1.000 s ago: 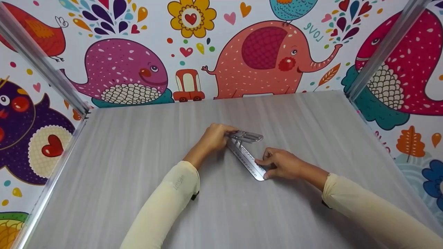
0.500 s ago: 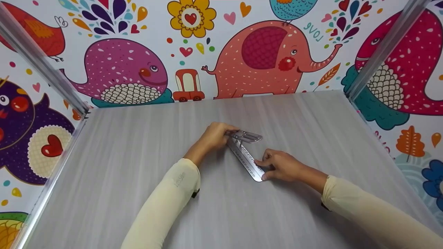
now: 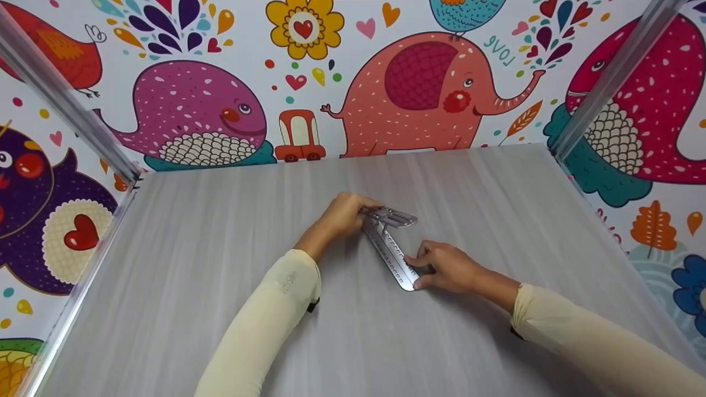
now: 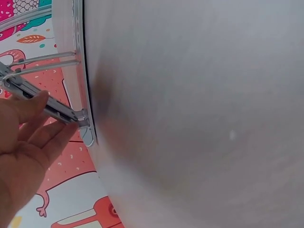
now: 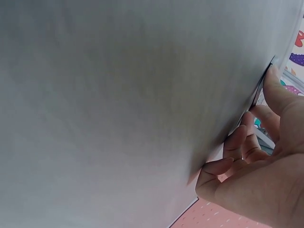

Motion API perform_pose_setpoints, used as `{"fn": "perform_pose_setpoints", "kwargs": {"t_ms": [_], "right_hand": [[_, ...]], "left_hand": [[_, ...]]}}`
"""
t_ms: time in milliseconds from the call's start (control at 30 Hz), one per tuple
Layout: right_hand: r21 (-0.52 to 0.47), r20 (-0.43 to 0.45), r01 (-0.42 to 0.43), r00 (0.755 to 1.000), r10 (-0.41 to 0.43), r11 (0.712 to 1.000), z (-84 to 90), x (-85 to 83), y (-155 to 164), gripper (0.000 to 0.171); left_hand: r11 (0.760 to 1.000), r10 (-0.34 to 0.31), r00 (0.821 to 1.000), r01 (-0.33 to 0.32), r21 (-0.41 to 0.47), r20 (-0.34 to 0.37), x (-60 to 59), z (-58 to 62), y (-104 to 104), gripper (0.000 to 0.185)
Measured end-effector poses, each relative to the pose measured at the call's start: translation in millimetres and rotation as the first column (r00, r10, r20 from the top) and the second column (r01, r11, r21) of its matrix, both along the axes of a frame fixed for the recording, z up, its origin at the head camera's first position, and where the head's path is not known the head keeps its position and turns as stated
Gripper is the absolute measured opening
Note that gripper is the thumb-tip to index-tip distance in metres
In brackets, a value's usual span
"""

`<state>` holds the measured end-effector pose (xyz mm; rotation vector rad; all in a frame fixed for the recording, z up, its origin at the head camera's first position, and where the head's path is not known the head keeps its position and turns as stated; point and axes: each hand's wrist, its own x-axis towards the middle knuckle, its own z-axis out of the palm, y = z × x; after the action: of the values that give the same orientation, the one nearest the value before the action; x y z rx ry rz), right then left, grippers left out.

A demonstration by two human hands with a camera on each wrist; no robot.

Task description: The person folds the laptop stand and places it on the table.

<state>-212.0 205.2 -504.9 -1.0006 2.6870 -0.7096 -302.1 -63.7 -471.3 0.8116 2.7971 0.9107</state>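
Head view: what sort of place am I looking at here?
Probably a small work booth, though its purpose isn't shown: a wood-grain table is enclosed by walls printed with cartoon animals, and metal posts stand at the back corners.

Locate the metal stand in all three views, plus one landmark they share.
Head: stand just right of and below centre, between the left hand and right hand.
Left wrist: stand at the left, partly covered by the left hand.
Right wrist: stand toward the right edge; only a thin edge clearly shows, by the right hand.
Shared landmark: printed wall, along the top in head, left in left wrist, right in right wrist.
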Motion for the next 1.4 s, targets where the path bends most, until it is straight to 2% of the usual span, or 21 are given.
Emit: {"fn": "perform_pose_setpoints", "kwargs": {"t_ms": [333, 533, 900, 1100, 1400], "right_hand": [[-0.041, -0.043, 0.011, 0.999, -0.013, 0.999, -4.8, 5.2, -3.8, 0.062], [-0.014, -0.065, 0.044, 0.997, -0.045, 0.999, -4.6, 9.8, -8.8, 0.064], [0.016, -0.103, 0.111, 0.989, -0.109, 0.994, -5.0, 20.1, -20.0, 0.066], [0.023, -0.136, 0.120, 0.984, -0.116, 0.993, -4.9, 23.5, -24.6, 0.064], [0.033, -0.181, 0.110, 0.978, -0.102, 0.993, -5.2, 25.6, -32.9, 0.064]], "left_hand": [[1.000, -0.002, 0.999, 0.001, 0.018, 0.048, -4.7, 0.6, 2.0, 0.060], [1.000, -0.022, 0.998, 0.021, 0.003, 0.060, -9.2, 1.7, 4.0, 0.061], [0.997, -0.070, 0.995, 0.068, 0.026, 0.066, -14.5, 2.7, 5.5, 0.063], [0.997, -0.079, 0.992, 0.076, 0.030, 0.102, -16.8, 3.3, 3.5, 0.058], [0.994, -0.106, 0.988, 0.104, 0.028, 0.112, -21.1, 4.0, 3.2, 0.056]]}}
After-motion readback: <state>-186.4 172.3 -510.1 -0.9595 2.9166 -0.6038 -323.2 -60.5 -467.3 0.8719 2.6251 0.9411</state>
